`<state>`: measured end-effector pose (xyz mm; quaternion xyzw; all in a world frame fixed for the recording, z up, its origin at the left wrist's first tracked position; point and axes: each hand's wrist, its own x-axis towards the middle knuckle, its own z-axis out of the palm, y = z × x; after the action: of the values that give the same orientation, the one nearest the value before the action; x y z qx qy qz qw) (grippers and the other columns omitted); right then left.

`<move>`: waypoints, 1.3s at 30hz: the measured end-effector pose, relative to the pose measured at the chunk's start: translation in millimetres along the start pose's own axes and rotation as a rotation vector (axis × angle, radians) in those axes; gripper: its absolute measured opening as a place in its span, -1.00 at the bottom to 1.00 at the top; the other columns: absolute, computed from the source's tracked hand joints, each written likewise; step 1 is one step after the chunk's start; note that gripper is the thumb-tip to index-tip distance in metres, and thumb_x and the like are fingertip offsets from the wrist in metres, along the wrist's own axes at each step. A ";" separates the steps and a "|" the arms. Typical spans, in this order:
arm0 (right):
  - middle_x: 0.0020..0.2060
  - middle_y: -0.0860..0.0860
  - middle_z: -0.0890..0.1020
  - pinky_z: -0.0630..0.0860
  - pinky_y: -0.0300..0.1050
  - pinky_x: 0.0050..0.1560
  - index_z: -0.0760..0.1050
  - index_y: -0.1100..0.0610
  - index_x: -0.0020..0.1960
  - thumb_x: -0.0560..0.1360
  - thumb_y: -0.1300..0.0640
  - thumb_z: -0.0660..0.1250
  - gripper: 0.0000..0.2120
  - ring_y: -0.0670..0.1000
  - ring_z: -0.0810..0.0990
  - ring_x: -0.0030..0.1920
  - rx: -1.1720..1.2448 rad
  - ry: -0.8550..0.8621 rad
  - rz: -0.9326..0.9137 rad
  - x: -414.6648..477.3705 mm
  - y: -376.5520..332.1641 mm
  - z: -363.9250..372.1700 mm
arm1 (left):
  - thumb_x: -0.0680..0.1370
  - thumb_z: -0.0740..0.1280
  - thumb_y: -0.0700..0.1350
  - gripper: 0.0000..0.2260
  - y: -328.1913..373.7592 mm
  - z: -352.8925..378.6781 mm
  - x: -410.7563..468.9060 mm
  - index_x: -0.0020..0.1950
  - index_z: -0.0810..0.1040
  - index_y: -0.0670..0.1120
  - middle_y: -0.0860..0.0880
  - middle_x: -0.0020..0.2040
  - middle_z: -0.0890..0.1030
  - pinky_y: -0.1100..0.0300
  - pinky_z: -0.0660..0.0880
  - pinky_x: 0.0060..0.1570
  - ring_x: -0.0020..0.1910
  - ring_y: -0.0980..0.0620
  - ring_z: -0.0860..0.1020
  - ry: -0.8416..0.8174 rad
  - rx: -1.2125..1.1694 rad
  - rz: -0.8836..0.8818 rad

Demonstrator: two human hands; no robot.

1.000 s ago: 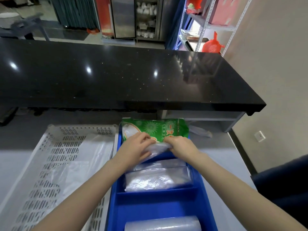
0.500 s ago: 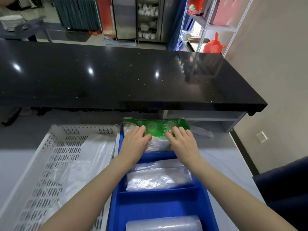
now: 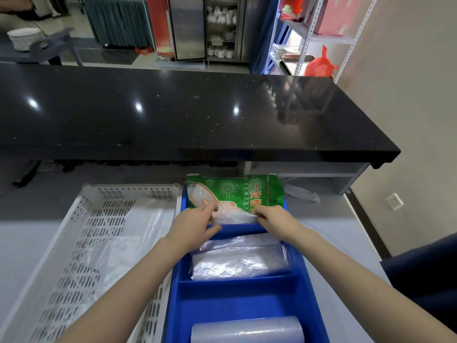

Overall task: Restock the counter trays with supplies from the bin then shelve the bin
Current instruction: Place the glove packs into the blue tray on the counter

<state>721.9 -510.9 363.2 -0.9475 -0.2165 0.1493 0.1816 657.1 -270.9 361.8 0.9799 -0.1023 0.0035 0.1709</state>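
Pinches green packet (image 3: 235, 194) by its clear lower edge with left grip (image 3: 195, 229) and right grip (image 3: 274, 220), in blue tray's (image 3: 237, 299) far compartment, with clear bag pack (image 3: 239, 263) in middle compartment, white perforated bin (image 3: 81, 243) just beside at left, black surface (image 3: 197, 112) overhanging beyond.

Restaurant service counter (image 3: 197, 115), stacked plates (image 3: 24, 39)

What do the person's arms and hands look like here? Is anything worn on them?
The left forearm and right forearm are bare as far as the view shows, with no sleeves in sight. The left hand and the right hand wear no gloves. No watch, bracelet or ring shows.
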 end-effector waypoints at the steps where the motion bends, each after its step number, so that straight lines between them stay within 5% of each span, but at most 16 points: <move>1: -0.18 0.07 0.59 0.42 -0.02 -0.18 0.42 0.07 -0.12 0.54 0.20 0.17 -0.90 0.16 0.53 -0.12 0.001 -0.036 0.006 2.0 -1.4 -0.9 | 0.52 0.29 0.11 -0.72 -0.8 -0.7 1.4 0.15 0.37 0.04 0.08 -0.06 0.62 0.06 0.55 -0.15 -0.14 -0.01 0.57 -0.054 0.006 -0.008; 5: -0.12 0.16 0.61 0.39 0.00 -0.17 0.46 0.12 -0.12 0.54 0.16 0.18 -0.89 0.18 0.51 -0.11 -0.067 -0.074 0.043 10.1 -8.4 -3.5 | 0.53 0.28 0.04 -0.86 0.0 -3.0 7.9 0.00 0.47 0.00 0.01 -0.08 0.61 0.10 0.49 -0.16 -0.12 -0.02 0.54 -0.140 0.027 -0.003; 7: -0.15 0.11 0.62 0.32 -0.04 -0.19 0.50 0.12 -0.10 0.46 0.14 0.29 -0.95 0.18 0.52 -0.09 -0.275 0.136 -0.039 5.1 -12.8 -1.7 | 0.52 0.27 0.02 -0.86 0.7 -3.3 11.9 -0.01 0.49 -0.02 0.00 -0.13 0.61 0.08 0.46 -0.12 -0.10 -0.04 0.53 -0.061 0.090 0.050; 9: -0.24 0.07 0.58 0.36 -0.03 -0.25 0.53 0.13 -0.18 0.25 0.20 0.46 -0.82 0.15 0.51 -0.19 -0.463 0.307 -0.100 -3.9 -17.0 -0.3 | 0.51 0.28 -0.02 -0.83 2.4 -1.0 13.1 0.05 0.49 -0.04 0.00 -0.07 0.59 0.07 0.45 -0.09 -0.06 -0.05 0.51 0.024 0.110 0.096; 12: -0.32 0.08 0.49 0.35 -0.07 -0.43 0.49 0.18 -0.28 0.10 0.33 0.50 -0.73 0.14 0.48 -0.31 -0.436 0.441 -0.114 -8.2 -18.6 -0.2 | 0.48 0.32 -0.10 -0.60 7.4 1.1 13.8 0.31 0.38 -0.01 -0.01 0.13 0.47 0.03 0.51 -0.12 -0.04 -0.04 0.51 0.013 -0.033 0.074; 15: -0.22 0.11 0.51 0.23 -0.07 -0.42 0.49 0.20 -0.18 0.35 0.31 0.40 -0.89 0.16 0.51 -0.20 -0.337 0.390 -0.039 -1.5 -16.9 5.2 | 0.46 0.31 -0.14 -0.42 13.0 1.7 20.0 0.46 0.24 0.06 -0.02 0.15 0.42 0.02 0.52 -0.10 -0.01 -0.06 0.49 -0.084 -0.043 0.040; 18: -0.08 0.06 0.51 0.33 -0.02 -0.29 0.50 0.15 -0.02 0.51 0.23 0.24 -0.92 0.13 0.47 -0.02 -0.311 0.314 -0.009 1.2 -11.7 14.4 | 0.46 0.29 -0.13 -0.59 14.5 4.0 23.9 0.32 0.41 -0.03 -0.03 0.15 0.45 0.03 0.50 -0.07 -0.01 -0.08 0.48 -0.118 -0.022 0.029; 24: 0.01 0.02 0.52 0.49 -0.01 -0.16 0.54 0.14 0.01 0.56 0.15 0.16 -0.82 0.09 0.46 0.04 -0.337 0.217 -0.088 -7.6 -6.5 14.2 | 0.48 0.28 -0.10 -0.88 15.3 6.1 20.8 -0.14 0.41 -0.14 -0.05 0.05 0.38 0.11 0.40 -0.22 -0.14 -0.12 0.48 -0.189 -0.005 0.024; 28: 0.01 0.06 0.61 0.51 0.05 -0.08 0.39 0.08 0.05 0.59 0.08 0.07 -0.84 0.18 0.55 -0.01 -0.166 0.038 -0.021 -7.5 -8.1 9.8 | 0.50 0.25 -0.08 -0.87 13.9 7.5 17.8 -0.15 0.51 -0.13 -0.05 0.01 0.47 0.11 0.36 -0.29 -0.16 -0.11 0.50 -0.179 0.061 0.020; 33: 0.05 0.06 0.57 0.48 0.01 0.03 0.49 0.02 0.03 0.55 -0.11 0.10 -0.72 0.12 0.52 0.07 -0.147 -0.183 0.033 1.1 -16.5 1.6 | 0.48 0.25 -0.05 -0.86 11.6 -0.4 19.3 -0.25 0.40 -0.05 -0.08 -0.19 0.59 0.09 0.44 -0.28 -0.23 -0.11 0.52 -0.203 0.140 0.016; 35: 0.03 0.08 0.56 0.47 0.00 0.02 0.51 0.05 0.02 0.55 -0.13 0.13 -0.69 0.13 0.51 0.07 -0.173 -0.160 0.047 1.2 -19.4 2.7 | 0.47 0.29 -0.03 -0.91 10.7 -3.3 17.2 -0.09 0.49 -0.02 -0.03 -0.12 0.63 0.08 0.50 -0.17 -0.14 -0.09 0.55 -0.158 0.120 0.028; 39: 0.09 0.02 0.49 0.46 -0.03 -0.02 0.50 0.04 0.15 0.52 -0.05 0.27 -0.74 0.09 0.47 0.11 -0.321 0.207 -0.043 -16.6 -16.4 9.6 | 0.45 0.36 -0.04 -0.73 -2.4 -4.3 4.5 0.14 0.54 -0.01 0.01 0.06 0.59 0.09 0.46 0.01 0.07 -0.03 0.51 0.004 0.078 0.037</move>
<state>698.2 -502.2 364.8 -0.9698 -0.2380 0.0105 0.0527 662.1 -268.2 365.3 0.9838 -0.1200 0.0125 0.1325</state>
